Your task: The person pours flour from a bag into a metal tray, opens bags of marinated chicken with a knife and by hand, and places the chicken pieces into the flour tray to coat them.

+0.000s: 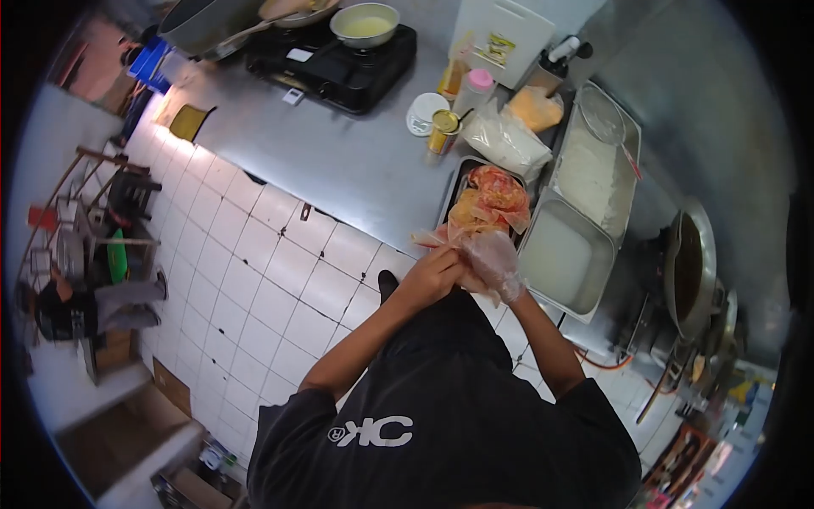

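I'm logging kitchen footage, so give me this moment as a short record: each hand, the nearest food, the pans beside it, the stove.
Right hand: in clear plastic
Left hand: bare, fingers bunched beside the right hand; exact grip unclear
Nearest food: red-orange, piled in a tray
Beside tray: metal pans of white powder and pale liquid
Stove: black, on the counter, bearing a small pan with yellow contents

On the flat steel tabletop, a black rectangular stove stands toward the left end; by the near edge, a dark rectangular tray bearing orange-red food lies left of two silver rectangular steel pans.
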The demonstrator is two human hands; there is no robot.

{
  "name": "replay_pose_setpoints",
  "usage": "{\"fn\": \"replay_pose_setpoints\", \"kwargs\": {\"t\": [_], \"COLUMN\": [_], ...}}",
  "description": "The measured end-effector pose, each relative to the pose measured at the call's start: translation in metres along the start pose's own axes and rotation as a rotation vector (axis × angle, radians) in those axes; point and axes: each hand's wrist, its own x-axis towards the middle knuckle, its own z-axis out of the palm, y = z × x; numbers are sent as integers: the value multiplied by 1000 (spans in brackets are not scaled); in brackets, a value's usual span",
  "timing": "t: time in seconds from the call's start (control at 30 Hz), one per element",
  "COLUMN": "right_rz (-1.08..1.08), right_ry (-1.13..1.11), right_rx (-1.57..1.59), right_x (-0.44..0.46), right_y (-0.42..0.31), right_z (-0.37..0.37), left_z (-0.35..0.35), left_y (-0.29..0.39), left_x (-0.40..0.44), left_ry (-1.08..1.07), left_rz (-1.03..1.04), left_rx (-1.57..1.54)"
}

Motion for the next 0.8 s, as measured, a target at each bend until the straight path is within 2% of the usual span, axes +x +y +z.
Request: {"fn": "replay_pose_setpoints", "kwargs": {"t": [0.13, 0.2, 0.27, 0.3, 0.37, 0.4, 0.47, 0.5, 0.63, 0.7, 0.8], "right_rz": [-13, 28, 220, 222, 23, 38, -38, -13, -3, -11, 113], "right_ry": [165, 157, 159, 178, 49, 63, 131, 116, 52, 28, 124], "right_rx": [114, 99, 293, 295, 208, 217, 302, 324, 333, 535, 417], "right_x": [3, 1, -3, -3, -10, -13, -17, -15, 0, 1, -3], "right_y": [40, 55, 65, 73, 85, 88, 87, 78, 68, 75, 96], "right_z": [-27, -41, -49, -49, -37, -26, -3, -16, -44, -63, -83], "left_z": [24, 33, 45, 49, 48, 44, 32, 27, 7, -1, -29], "left_y": [-21, -13, -8, -10, -14, -17, -23, -28, -34, -45, -49], "left_x": [61, 81, 96, 100, 97, 97, 94, 93, 92, 95, 106], "left_ry": [-37, -47, 34, 24, -277, -299, -590, -631, -641, -657, -605], "left_rz": [112, 124, 112, 127, -57, -50, -30, 17, -49, 2, -87], "left_rx": [-57, -52, -39, -33, -93, -91, -30, -42, -116, -128, -310]}}
